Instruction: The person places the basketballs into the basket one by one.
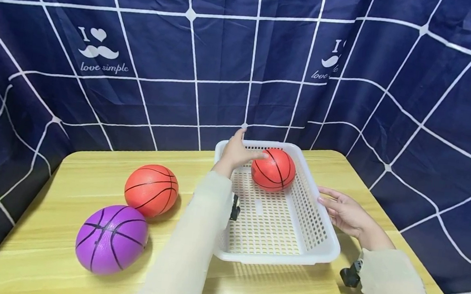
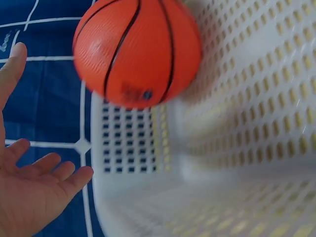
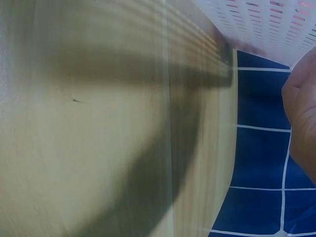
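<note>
In the head view a white plastic basket [image 1: 322,257] with perforated walls stands on the table, an orange basketball [image 1: 273,171] inside at its far end. My left hand [image 1: 237,153] is over the basket's far left corner, thumb pointing toward the ball. The left wrist view shows that hand [image 2: 37,192] with fingers spread and palm bare, apart from the ball [image 2: 138,54]. Beside the basket's right wall is my right hand [image 1: 347,212], its fairly straight fingertips against the side near the rim. Only part of this hand [image 3: 302,108] shows in the right wrist view.
On the left of the wooden table [image 1: 95,170] lie another orange basketball [image 1: 152,191] and a purple basketball [image 1: 111,239], close together. A dark blue curtain [image 1: 155,52] with white grid lines hangs behind the table and along its right side.
</note>
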Action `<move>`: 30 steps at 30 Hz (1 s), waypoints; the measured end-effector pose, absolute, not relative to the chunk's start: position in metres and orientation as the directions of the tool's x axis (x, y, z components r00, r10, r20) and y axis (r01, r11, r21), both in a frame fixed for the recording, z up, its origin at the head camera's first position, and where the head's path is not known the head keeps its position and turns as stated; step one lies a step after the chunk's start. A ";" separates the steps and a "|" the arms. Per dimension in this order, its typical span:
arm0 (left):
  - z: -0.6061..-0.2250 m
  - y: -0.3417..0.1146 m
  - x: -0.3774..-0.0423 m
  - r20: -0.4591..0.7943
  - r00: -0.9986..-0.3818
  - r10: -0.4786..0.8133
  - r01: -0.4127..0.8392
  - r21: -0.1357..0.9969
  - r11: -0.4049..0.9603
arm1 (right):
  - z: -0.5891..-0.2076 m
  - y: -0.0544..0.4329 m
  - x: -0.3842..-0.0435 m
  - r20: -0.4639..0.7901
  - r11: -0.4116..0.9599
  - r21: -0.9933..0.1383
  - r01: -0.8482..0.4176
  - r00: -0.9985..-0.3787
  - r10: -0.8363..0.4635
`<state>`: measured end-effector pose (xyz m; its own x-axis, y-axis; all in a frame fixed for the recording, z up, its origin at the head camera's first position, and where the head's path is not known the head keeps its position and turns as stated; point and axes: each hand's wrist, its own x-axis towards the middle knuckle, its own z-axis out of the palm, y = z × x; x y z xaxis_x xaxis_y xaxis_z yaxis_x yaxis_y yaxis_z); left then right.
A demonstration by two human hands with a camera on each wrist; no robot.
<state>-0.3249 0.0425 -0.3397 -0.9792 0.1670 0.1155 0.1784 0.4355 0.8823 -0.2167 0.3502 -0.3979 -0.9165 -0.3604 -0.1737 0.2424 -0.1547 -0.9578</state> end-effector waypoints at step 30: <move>-0.261 -0.096 -0.328 0.161 -0.968 0.193 0.248 0.737 0.628 | -0.394 0.352 -0.217 -0.144 -0.189 -0.949 0.252 -0.880 -0.452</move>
